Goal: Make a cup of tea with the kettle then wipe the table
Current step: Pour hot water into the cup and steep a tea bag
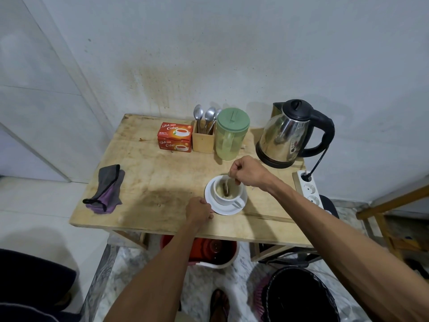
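A white cup [229, 196] with pale liquid stands on a white saucer [218, 209] near the front right of the wooden table [148, 173]. My right hand [248, 171] hovers over the cup, pinching a thin spoon handle [229, 180] that dips into the liquid beside a tea bag [225, 189]. My left hand [199, 211] grips the saucer's near-left rim. A steel kettle [285, 135] with a black handle sits on its base at the back right. A grey and purple cloth [106, 190] lies at the table's left edge.
At the back stand a red tea box [175, 138], a wooden holder with spoons [204, 135] and a green-lidded jug [229, 135]. A white power strip [310, 188] lies on the right edge. Below are a red bucket [216, 252] and a black bin [299, 296].
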`<state>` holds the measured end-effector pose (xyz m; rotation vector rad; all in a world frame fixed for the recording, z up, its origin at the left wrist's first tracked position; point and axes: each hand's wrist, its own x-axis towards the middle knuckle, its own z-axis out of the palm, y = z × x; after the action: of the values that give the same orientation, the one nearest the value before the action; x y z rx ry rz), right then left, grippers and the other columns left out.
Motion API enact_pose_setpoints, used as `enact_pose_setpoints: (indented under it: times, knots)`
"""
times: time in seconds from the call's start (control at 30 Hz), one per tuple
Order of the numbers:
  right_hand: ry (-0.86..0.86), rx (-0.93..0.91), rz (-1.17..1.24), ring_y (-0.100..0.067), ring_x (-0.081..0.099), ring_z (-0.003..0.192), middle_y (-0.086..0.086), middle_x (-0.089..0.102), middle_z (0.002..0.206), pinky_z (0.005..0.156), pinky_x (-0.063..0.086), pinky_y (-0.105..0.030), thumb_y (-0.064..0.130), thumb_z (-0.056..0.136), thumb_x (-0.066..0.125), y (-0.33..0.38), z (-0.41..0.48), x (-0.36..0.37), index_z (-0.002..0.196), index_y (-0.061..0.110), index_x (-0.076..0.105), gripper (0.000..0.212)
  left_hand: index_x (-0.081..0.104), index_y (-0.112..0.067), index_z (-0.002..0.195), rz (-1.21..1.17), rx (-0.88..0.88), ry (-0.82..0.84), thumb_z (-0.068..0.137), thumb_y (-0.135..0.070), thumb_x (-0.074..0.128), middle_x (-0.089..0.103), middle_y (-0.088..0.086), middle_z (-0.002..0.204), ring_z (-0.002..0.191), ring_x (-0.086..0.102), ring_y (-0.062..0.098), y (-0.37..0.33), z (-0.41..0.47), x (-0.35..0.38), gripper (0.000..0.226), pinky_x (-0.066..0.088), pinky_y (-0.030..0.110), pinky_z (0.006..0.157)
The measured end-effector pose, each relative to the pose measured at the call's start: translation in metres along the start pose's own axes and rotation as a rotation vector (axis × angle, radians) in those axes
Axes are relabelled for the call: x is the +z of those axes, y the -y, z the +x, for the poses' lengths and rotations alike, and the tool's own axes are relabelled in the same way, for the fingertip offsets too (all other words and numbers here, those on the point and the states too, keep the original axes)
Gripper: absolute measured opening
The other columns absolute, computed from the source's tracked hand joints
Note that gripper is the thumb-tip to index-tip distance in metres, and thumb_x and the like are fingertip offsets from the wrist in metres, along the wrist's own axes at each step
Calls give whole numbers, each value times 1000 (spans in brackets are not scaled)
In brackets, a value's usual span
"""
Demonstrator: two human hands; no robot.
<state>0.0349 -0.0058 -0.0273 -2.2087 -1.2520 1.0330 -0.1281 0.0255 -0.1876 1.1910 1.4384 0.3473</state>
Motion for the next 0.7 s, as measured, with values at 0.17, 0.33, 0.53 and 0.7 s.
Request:
enact_pose_setpoints:
  times: [0.17,0.33,0.53,0.7]
  knots:
    - [-11,-1,25,-5,53,52,1,65,59,41,37,-15,4,85,59,2,1,-4,65,16,66,24,57,-4,82,29,19,-7,85,0,55,70,16,72,47,62,18,1,0,1,5,52,31,57]
    - [23,64,-42,-1,48,46,4,62,58,37,33,-13,4,84,56,-5,-3,8,70,16,68,22,57,-3,82,24,17,-5,85,1,54,70,16,72,48,62,20,0,-1,1,6,52,32,56]
    - [13,57,-21,-5,48,49,3,61,60,33,31,-10,0,84,51,-6,-5,7,75,12,69,24,59,-1,84,10,11,-8,83,1,54,69,15,71,48,63,20,0,-1,1,6,53,32,56]
    - [-24,8,87,2,48,38,0,62,58,35,31,-7,-1,85,57,0,-2,-5,65,14,63,26,60,-1,81,1,15,-12,83,2,55,69,17,72,49,63,20,2,0,0,6,55,35,61]
